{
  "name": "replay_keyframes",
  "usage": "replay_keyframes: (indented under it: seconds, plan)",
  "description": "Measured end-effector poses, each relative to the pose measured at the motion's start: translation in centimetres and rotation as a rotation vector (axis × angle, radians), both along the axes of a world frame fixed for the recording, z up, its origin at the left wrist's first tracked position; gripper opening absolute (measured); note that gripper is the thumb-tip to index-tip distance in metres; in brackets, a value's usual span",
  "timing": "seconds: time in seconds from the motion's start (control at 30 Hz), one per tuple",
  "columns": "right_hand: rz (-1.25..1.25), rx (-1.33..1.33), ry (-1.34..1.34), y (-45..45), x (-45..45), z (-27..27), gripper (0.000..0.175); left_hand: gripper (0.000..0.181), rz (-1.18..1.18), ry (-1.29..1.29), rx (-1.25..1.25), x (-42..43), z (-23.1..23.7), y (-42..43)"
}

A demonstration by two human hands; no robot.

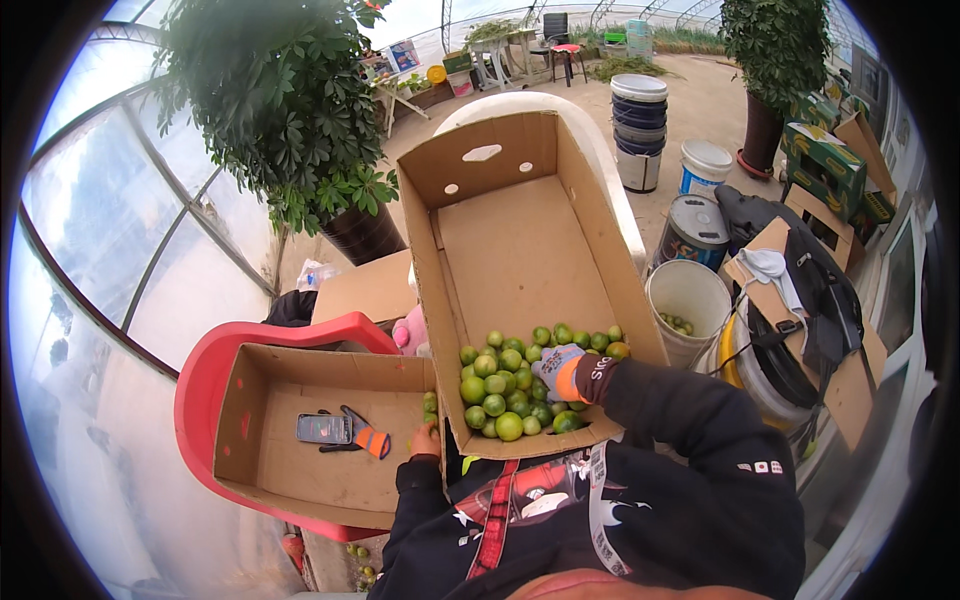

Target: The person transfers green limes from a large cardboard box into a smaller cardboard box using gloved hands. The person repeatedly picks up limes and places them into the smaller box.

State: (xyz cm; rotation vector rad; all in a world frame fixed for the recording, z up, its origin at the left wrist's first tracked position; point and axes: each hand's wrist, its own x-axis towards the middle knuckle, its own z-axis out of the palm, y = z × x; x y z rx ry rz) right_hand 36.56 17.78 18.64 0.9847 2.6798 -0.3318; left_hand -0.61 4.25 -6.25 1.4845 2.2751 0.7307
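Directly ahead, a large cardboard box [517, 247] holds many green, lime-like fruits [509, 360] heaped at its near end. My right hand [561, 371], in a grey and orange glove, reaches into that heap; its fingertips are hidden among the fruits. My bare left hand [425, 441] is at the right side of a smaller cardboard box [315, 495], by a few green fruits [430, 409] along the wall. Whether its fingers grip one is unclear. A smartphone [324, 428] lies partly over a grey and orange glove [370, 439] in the smaller box.
The smaller box rests on a red plastic chair [196, 382], the large one on a white chair [626, 217]. At right stand a white bucket [688, 289] with green fruits inside, stacked buckets [639, 131] and a black bag [829, 292]. A potted plant [364, 232] rises beyond the red chair.
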Motion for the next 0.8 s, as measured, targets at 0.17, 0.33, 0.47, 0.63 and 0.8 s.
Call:
replay_keyframes:
  seconds: [0.17,0.33,0.47,0.63,0.8]
  plan:
    - [-0.026,-0.031,0.001,0.0,-0.1,1.4,0.04,0.035,0.025,0.01,-0.043,-0.1,-0.1,-0.1]
    - [0.038,0.054,0.05,-1.5,-0.3,1.2,0.037,0.038,0.012,0.01,-0.053,-0.4,-0.3,0.0]
    - [-0.02,0.077,-0.021,-0.7,-0.8,-1.5,0.046,0.042,0.048,0.089,-0.056,0.0,0.8,0.2]
    - [0.03,0.037,-0.102,-0.7,-1.6,-0.3,0.045,0.045,0.32,-0.032,0.372,1.5,7.0,0.8]
    - [-0.05,-0.051,0.185,0.3,0.6,3.4,0.052,0.042,0.252,-0.395,0.871,6.5,20.2,0.7]
